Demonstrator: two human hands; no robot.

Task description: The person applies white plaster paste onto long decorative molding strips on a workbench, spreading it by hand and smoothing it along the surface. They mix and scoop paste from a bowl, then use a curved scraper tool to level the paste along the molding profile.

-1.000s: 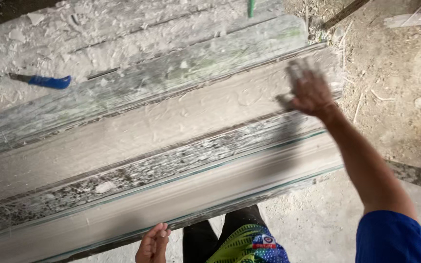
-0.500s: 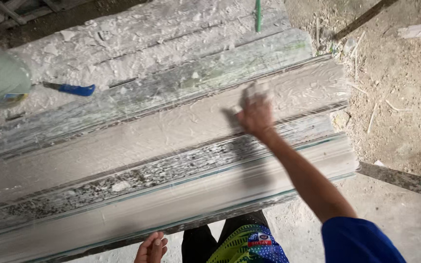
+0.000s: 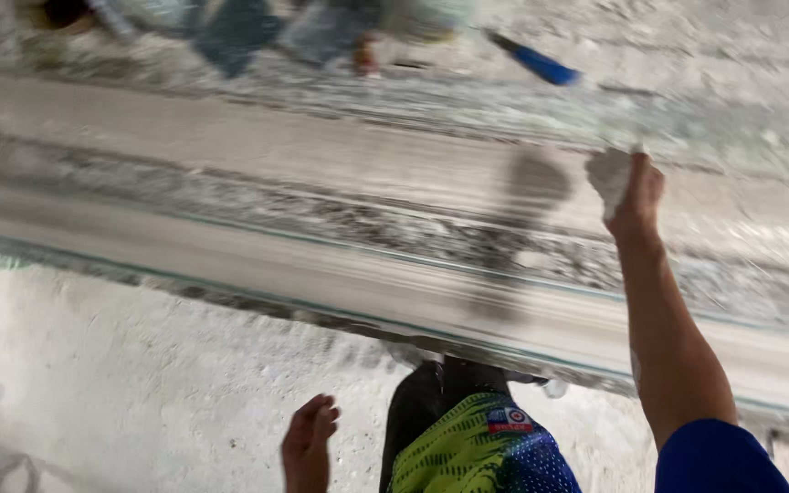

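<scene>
Right hand (image 3: 634, 196) clenched on a pale wad (image 3: 608, 175) against the long grey, plaster-caked mould (image 3: 321, 210), ridged lengthwise, left hand (image 3: 308, 445) hanging loose, fingers released

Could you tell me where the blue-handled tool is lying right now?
In the head view, the blue-handled tool lies at the top, right of centre, on the dusty slab surface, up and left of the right hand.

White wad (image 3: 608, 176) is bunched up in the right hand (image 3: 636, 196), pressed on the long pale dusty moulding (image 3: 321, 164).
</scene>
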